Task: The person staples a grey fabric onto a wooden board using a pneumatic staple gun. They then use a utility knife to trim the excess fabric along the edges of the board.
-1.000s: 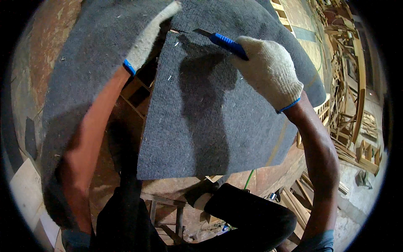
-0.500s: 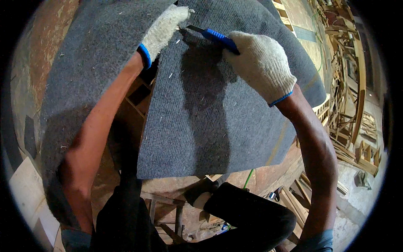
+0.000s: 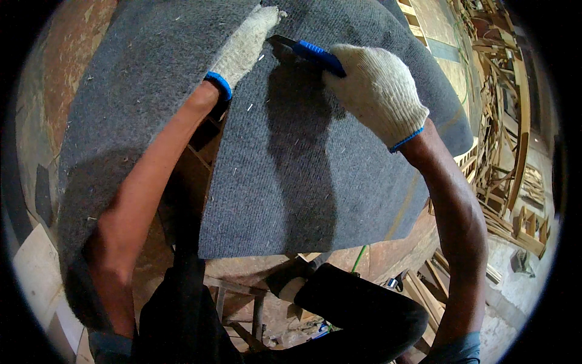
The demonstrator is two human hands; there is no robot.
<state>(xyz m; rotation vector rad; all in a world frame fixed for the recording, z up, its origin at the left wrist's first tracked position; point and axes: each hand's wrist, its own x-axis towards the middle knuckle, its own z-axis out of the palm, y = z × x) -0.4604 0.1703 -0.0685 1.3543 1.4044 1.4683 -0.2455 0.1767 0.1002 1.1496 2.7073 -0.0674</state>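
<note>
A large sheet of grey ribbed carpet [image 3: 242, 200] spreads before me, divided by a long slit with a dark gap at its near end. My left hand [image 3: 245, 42], in a white knit glove with a blue cuff, is closed on the carpet edge at the far end of the slit; its fingers are partly hidden. My right hand [image 3: 379, 91], gloved alike, is wrapped round a blue utility knife [image 3: 316, 56]. The dark blade is out, pointing left at the slit just beside my left hand. Small white thread bits dot the carpet.
Through the gap shows a wooden frame [image 3: 203, 148]. My bent leg [image 3: 364, 303] is below the carpet's near edge, beside a wooden stool or frame [image 3: 233, 288]. Wood scraps and strips [image 3: 500, 139] are piled at the right. Pale boards [image 3: 36, 261] lie at the lower left.
My left hand has shifted slightly to the right, its wrist turning a little. The right hand and the knife have hardly moved.
</note>
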